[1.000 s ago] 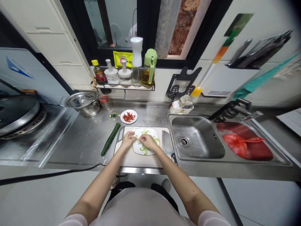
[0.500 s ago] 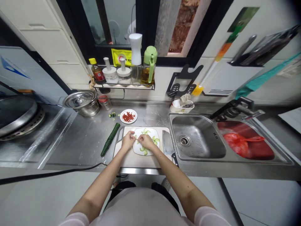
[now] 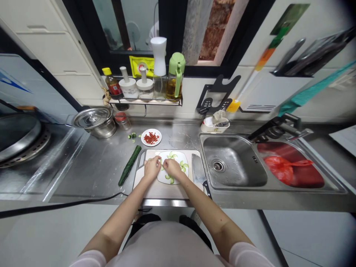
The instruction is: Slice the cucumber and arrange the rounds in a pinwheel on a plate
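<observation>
A white square plate (image 3: 172,178) lies on the cutting board (image 3: 167,192), with thin green-edged cucumber slices (image 3: 183,166) arranged on it in small fans. At the plate's left edge my left hand (image 3: 152,167) has its thumb and fingers pinched together. My right hand (image 3: 172,168) reaches over the middle of the plate, fingers closed and pointing left. Between the two sets of fingertips a pale green cucumber slice shows in part, and both hands seem to hold it. A few more slices peek out behind my left hand. A kitchen knife (image 3: 198,168) rests along the board's right side.
Left of the board lies a whole cucumber (image 3: 129,165). Behind it are cucumber scraps (image 3: 133,136) and a small plate of chopped red pieces (image 3: 151,138). A lidded pot (image 3: 96,124) stands back left. The double sink (image 3: 233,163) is to the right, with a red bag (image 3: 279,168).
My left hand has turned slightly and its fingers have closed nearer the plate's left edge. The right hand has stayed nearly in place. The view has shifted a little.
</observation>
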Demonstrator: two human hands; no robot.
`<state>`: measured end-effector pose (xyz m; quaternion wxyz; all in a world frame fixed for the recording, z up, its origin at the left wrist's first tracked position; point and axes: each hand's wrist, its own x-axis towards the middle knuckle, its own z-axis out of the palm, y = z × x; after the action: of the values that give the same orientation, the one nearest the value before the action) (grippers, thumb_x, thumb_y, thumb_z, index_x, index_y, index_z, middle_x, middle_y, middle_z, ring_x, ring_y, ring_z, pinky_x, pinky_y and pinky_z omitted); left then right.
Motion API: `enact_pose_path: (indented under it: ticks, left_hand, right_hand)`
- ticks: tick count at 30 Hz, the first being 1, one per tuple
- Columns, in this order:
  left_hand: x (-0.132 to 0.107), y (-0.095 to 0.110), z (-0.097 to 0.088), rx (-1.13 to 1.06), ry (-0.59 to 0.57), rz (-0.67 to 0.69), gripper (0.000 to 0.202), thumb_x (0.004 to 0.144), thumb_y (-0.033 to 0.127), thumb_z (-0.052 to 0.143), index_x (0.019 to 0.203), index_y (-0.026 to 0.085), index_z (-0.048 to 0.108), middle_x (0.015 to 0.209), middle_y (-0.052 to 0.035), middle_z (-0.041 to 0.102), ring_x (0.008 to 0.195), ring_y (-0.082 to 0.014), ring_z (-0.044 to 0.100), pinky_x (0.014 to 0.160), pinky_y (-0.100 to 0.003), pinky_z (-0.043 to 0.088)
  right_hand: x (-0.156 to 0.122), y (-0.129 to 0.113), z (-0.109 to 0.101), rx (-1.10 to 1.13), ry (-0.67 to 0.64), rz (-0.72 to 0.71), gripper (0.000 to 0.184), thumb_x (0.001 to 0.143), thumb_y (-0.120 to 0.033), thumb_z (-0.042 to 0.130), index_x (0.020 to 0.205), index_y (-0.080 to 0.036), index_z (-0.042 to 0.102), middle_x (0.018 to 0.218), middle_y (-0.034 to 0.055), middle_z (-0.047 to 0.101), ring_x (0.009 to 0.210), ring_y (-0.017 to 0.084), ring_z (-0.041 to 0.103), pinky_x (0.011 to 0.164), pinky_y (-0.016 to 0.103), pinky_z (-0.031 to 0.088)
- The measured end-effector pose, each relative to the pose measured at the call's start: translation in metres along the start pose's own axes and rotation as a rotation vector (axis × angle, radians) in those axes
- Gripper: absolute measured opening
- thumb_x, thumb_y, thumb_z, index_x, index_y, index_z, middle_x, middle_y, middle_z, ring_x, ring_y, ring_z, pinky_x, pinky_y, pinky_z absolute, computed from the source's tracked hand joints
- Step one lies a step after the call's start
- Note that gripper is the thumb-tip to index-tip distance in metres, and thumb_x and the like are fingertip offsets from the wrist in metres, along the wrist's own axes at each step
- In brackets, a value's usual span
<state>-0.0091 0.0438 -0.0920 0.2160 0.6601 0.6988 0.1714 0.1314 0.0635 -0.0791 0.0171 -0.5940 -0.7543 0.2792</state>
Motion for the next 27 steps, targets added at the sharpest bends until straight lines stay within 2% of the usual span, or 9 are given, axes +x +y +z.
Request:
enact_pose_path:
  ticks: [5,11,17,27]
  left_hand:
    - [-0.003,0.0,0.002,0.066,0.013,0.054,0.028,0.086,0.017,0.048,0.106,0.024,0.067,0.098,-0.0069,0.07,0.1,-0.0236,0.06,0.089,-0.036,0.034]
    - [-0.003,-0.001,0.001,0.109,-0.029,0.071,0.026,0.088,0.022,0.049,0.101,0.024,0.071,0.099,-0.0085,0.066,0.103,-0.0245,0.058,0.089,-0.037,0.033]
    - [-0.004,-0.004,-0.004,0.129,-0.05,0.087,0.027,0.088,0.024,0.049,0.102,0.026,0.072,0.098,-0.0079,0.064,0.099,-0.0234,0.057,0.088,-0.036,0.033]
    - [-0.003,-0.007,-0.002,0.145,-0.049,0.087,0.025,0.089,0.027,0.052,0.105,0.025,0.071,0.099,-0.0082,0.063,0.102,-0.024,0.056,0.089,-0.037,0.032]
  right_hand:
    - [0.0,-0.003,0.001,-0.057,-0.003,-0.03,0.019,0.093,-0.023,0.047,0.093,-0.018,0.066,0.099,0.0074,0.069,0.088,0.017,0.061,0.064,0.024,0.032]
    - [-0.001,-0.002,0.006,-0.077,-0.003,-0.024,0.016,0.093,-0.024,0.048,0.102,-0.02,0.061,0.106,0.007,0.067,0.093,0.018,0.06,0.067,0.025,0.034]
    - [-0.015,-0.002,0.008,-0.112,0.051,-0.066,0.024,0.096,-0.025,0.041,0.112,-0.022,0.059,0.11,0.0071,0.065,0.096,0.019,0.059,0.07,0.026,0.036]
    - [-0.028,-0.003,0.012,-0.182,0.002,-0.086,0.031,0.097,-0.025,0.04,0.121,-0.024,0.06,0.108,0.0092,0.063,0.098,0.02,0.058,0.074,0.027,0.041]
